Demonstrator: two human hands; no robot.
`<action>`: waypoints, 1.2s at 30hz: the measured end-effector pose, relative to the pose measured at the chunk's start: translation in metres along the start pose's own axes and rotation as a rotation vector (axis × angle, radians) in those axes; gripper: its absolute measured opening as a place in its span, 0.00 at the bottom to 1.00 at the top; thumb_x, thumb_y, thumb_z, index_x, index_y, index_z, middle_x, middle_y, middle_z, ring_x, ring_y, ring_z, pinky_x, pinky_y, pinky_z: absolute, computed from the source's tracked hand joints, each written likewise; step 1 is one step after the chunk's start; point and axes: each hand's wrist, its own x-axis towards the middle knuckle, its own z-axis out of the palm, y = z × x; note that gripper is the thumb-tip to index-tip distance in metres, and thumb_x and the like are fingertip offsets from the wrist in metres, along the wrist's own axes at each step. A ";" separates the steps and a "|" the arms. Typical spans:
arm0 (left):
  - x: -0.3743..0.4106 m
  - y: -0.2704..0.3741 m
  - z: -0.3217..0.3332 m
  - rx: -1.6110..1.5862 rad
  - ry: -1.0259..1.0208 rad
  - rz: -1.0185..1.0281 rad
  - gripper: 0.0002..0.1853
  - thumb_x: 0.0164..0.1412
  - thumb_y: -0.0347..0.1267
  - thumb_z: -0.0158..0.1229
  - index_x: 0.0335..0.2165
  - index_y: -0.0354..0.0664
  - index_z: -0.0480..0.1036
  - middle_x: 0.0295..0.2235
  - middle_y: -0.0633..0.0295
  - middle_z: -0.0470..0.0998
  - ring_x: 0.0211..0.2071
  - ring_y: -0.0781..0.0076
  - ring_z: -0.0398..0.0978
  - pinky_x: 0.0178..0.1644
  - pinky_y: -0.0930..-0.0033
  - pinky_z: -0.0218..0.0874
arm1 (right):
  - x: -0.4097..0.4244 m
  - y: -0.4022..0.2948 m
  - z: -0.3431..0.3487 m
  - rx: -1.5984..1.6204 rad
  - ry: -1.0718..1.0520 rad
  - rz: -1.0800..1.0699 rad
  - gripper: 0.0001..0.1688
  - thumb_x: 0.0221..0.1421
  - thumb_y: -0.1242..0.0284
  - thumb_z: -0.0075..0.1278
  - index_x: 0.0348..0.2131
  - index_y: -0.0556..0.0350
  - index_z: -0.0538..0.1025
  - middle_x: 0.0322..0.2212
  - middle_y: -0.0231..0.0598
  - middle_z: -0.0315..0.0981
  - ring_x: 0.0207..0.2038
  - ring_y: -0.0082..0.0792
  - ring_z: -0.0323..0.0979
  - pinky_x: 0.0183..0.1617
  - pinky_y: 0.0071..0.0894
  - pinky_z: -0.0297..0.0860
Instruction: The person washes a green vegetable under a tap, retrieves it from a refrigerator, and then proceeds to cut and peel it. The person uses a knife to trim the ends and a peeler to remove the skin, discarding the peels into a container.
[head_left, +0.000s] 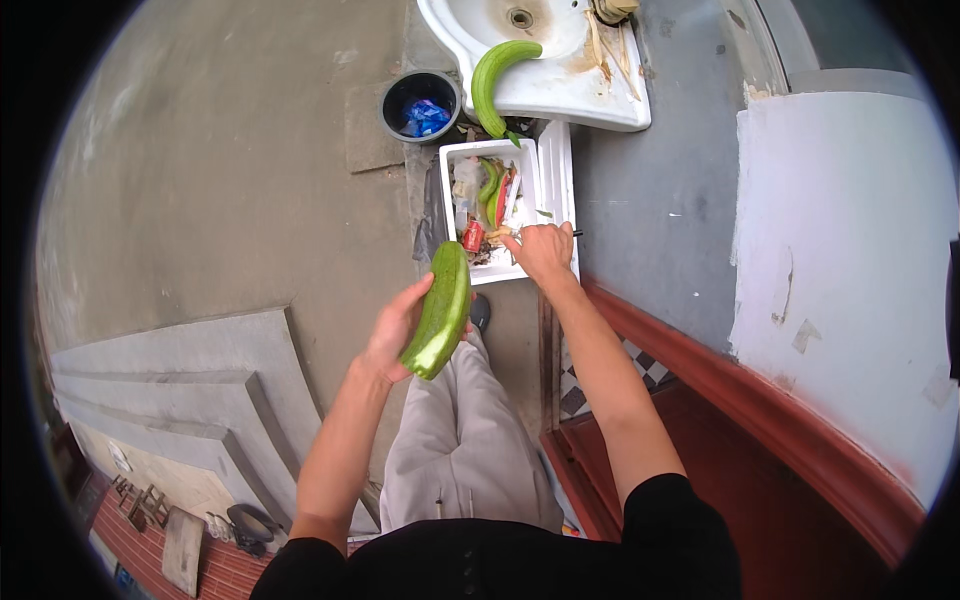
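Observation:
A thick green gourd (441, 315) lies in my left hand (401, 322), upright along the palm; one stretch of its skin looks paler and shinier. My right hand (544, 251) is closed around a tool with a black handle end (577, 233); the rest of the tool is mostly hidden. That hand is over the right side of a white foam box (487, 280) holding a red drink can (473, 235), green and red peel-like pieces and other scraps. Above the box, a long curved green gourd (487, 82) rests over the edge of a white ceramic washbasin (555, 101).
A dark bucket (385, 112) with a blue plastic bag (426, 118) stands left of the washbasin. Grey concrete steps (247, 337) rise at the lower left. To the right are a white wall panel (847, 225) and a red door frame (720, 390).

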 end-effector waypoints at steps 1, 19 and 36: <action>0.004 0.000 -0.004 -0.004 -0.018 0.003 0.27 0.77 0.47 0.44 0.56 0.33 0.69 0.45 0.46 0.79 0.38 0.56 0.81 0.46 0.56 0.75 | -0.002 0.001 0.001 0.021 -0.036 0.040 0.24 0.62 0.53 0.56 0.30 0.55 0.87 0.25 0.47 0.83 0.31 0.45 0.80 0.48 0.51 0.62; 0.031 -0.004 0.026 0.048 0.350 0.233 0.22 0.80 0.49 0.40 0.46 0.44 0.72 0.36 0.65 0.77 0.34 0.75 0.76 0.38 0.64 0.72 | -0.129 -0.088 -0.122 0.484 0.645 -0.494 0.16 0.51 0.66 0.66 0.18 0.49 0.76 0.19 0.28 0.65 0.29 0.34 0.63 0.42 0.41 0.52; 0.033 -0.014 0.027 0.027 0.619 0.561 0.22 0.79 0.51 0.39 0.41 0.46 0.70 0.33 0.66 0.72 0.31 0.75 0.71 0.34 0.65 0.68 | -0.134 -0.100 -0.129 0.449 0.705 -0.452 0.17 0.47 0.68 0.68 0.16 0.49 0.74 0.18 0.28 0.63 0.26 0.35 0.61 0.39 0.40 0.51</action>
